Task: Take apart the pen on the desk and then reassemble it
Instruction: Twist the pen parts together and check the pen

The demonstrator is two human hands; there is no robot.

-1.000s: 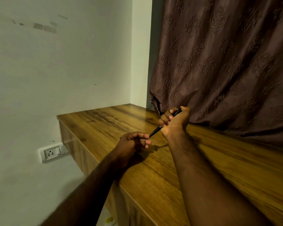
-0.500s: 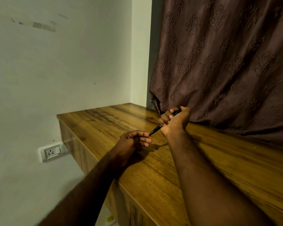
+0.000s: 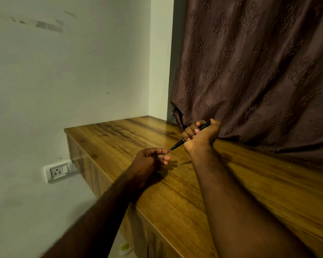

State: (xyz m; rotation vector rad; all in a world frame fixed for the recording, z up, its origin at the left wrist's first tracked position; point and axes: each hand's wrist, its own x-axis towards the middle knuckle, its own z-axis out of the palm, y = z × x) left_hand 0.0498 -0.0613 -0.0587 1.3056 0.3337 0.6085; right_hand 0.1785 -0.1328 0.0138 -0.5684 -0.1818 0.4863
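My right hand (image 3: 201, 135), fingers curled in a fist, grips the slim black ballpoint pen (image 3: 178, 144) above the glossy brown wooden surface (image 3: 175, 198), with the pen's point slanting down to the left. My left hand (image 3: 149, 162) holds nothing, its fingers loosely curled and its index fingertip at the pen's point; I cannot tell whether they touch. An embossed brown curtain (image 3: 250, 71) hangs behind.
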